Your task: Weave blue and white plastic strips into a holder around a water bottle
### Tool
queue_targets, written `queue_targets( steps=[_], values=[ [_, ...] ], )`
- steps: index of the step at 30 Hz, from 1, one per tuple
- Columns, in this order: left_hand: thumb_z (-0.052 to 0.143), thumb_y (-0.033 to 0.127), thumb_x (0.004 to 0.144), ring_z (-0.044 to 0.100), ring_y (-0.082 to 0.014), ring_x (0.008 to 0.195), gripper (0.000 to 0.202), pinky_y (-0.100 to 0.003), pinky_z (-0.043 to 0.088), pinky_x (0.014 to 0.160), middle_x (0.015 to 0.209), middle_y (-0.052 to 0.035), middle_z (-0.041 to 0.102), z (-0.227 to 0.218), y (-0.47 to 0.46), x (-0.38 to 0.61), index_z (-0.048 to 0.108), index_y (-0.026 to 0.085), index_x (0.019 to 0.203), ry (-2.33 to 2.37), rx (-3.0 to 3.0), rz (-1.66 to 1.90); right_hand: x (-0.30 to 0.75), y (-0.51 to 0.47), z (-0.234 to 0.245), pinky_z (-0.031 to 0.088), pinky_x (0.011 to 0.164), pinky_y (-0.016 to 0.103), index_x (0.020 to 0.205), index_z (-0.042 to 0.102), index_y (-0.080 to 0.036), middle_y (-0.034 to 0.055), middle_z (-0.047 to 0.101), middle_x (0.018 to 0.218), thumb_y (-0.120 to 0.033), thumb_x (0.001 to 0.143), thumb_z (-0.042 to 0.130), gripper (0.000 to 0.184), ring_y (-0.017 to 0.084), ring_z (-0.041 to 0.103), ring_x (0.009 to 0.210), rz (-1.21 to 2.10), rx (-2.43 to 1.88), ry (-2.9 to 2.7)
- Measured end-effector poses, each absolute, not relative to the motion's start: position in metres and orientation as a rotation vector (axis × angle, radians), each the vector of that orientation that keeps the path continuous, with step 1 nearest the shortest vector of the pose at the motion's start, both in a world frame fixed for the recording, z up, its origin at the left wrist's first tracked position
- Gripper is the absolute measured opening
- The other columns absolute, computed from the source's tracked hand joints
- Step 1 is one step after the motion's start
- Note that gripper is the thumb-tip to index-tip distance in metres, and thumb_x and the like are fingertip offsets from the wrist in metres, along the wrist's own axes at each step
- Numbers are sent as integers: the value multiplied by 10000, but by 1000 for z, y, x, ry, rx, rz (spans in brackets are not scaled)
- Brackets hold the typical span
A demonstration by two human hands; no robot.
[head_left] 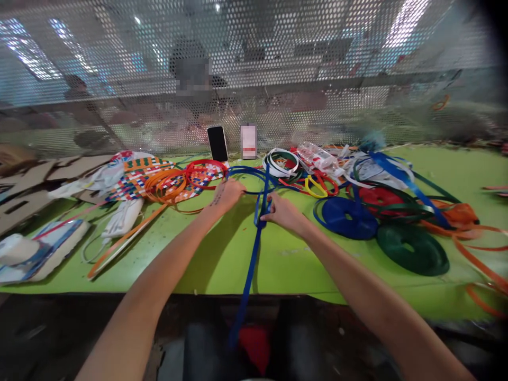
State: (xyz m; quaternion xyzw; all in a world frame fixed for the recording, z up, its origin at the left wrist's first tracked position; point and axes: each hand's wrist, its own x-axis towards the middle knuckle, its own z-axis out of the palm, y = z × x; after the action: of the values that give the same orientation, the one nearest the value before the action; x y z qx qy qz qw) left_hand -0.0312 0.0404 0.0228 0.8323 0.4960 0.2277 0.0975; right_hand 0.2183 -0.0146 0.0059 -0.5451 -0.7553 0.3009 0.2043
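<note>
A long blue plastic strap [249, 270] runs from the far middle of the green table [222, 264] down over its front edge toward my lap. My right hand [282, 212] is closed in a pinch on this strap where it doubles over. My left hand [227, 193] rests with curled fingers on the blue strap loops [248, 173] lying just behind, gripping them. Both forearms reach forward from the bottom of the view.
Coiled rolls lie at right: blue [344, 217], dark green [413, 250], red [379, 197], with loose orange straps [476, 248]. At left are orange loops [166, 185], a woven mat [138, 177], cardboard [24, 196]. A phone [217, 143] leans against the perforated screen [278, 79]; people sit behind it.
</note>
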Motion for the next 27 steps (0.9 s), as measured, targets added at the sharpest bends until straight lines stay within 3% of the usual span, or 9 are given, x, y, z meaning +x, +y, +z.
queue_targets(
  steps=[5, 11, 14, 16, 19, 20, 23, 25, 27],
  values=[
    [477, 193, 1097, 574, -331, 1337, 374, -439, 462, 1096, 1251, -144, 767, 53, 49, -39, 820, 237, 1240, 1639, 2638, 792, 218, -16, 8, 432, 661, 334, 1228, 581, -208, -17, 686, 847, -263, 789, 936, 568, 220, 665, 772, 846, -1517, -2112],
    [448, 246, 1111, 563, -349, 1330, 375, -471, 407, 1143, 1298, -148, 757, 69, 36, -98, 784, 234, 1276, 2269, 2562, 726, 217, -16, 9, 444, 666, 325, 1260, 595, -204, 2, 723, 894, -300, 828, 927, 553, 215, 668, 786, 811, -1570, -2153],
    [508, 271, 1084, 564, -395, 1332, 339, -529, 398, 1159, 1284, -184, 773, 59, 21, -115, 782, 176, 1259, 2464, 2349, 616, 217, -15, 8, 535, 821, 368, 1289, 633, -189, 97, 762, 1116, -345, 810, 959, 600, 286, 713, 1027, 692, -1576, -2197],
    [522, 205, 1047, 557, -425, 1367, 368, -569, 402, 1168, 1332, -202, 763, 54, 11, -112, 757, 146, 1324, 2536, 2257, 587, 218, -15, 7, 554, 975, 427, 1321, 667, -187, 163, 725, 1333, -379, 786, 984, 651, 360, 658, 1275, 579, -1569, -2230],
    [465, 108, 1033, 490, -430, 1504, 559, -591, 393, 1222, 1661, -217, 555, 52, -4, -88, 594, 120, 1577, 2588, 2288, 759, 218, -18, 8, 518, 1125, 534, 1492, 637, -219, 175, 612, 1585, -397, 799, 973, 791, 426, 536, 1470, 490, -1572, -2254],
    [463, 94, 1033, 482, -425, 1527, 587, -596, 384, 1242, 1686, -212, 529, 52, -8, -77, 569, 126, 1609, 2512, 2376, 810, 218, -19, 9, 502, 1149, 577, 1558, 600, -232, 170, 566, 1649, -402, 805, 966, 854, 444, 510, 1497, 469, -1587, -2253],
    [517, 140, 1059, 623, -354, 1418, 432, -523, 464, 1238, 1491, -147, 717, 44, -22, -41, 739, 184, 1428, 1958, 2597, 723, 217, -23, 11, 458, 1181, 681, 1667, 510, -247, 169, 466, 1752, -432, 816, 952, 977, 488, 453, 1548, 428, -1647, -2253],
    [603, 244, 1077, 724, -314, 1302, 317, -463, 542, 1188, 1372, -113, 792, 30, -33, -20, 790, 209, 1331, 1622, 2552, 585, 216, -24, 10, 437, 1202, 689, 1678, 501, -237, 174, 483, 1745, -433, 832, 938, 973, 477, 452, 1564, 443, -1648, -2282],
    [613, 282, 1095, 742, -294, 1312, 302, -428, 583, 1152, 1415, -92, 779, 12, -43, -6, 783, 243, 1342, 1379, 2525, 475, 215, -23, 8, 414, 1232, 663, 1666, 519, -239, 162, 516, 1726, -415, 849, 924, 928, 441, 472, 1571, 471, -1605, -2323]
  ],
)
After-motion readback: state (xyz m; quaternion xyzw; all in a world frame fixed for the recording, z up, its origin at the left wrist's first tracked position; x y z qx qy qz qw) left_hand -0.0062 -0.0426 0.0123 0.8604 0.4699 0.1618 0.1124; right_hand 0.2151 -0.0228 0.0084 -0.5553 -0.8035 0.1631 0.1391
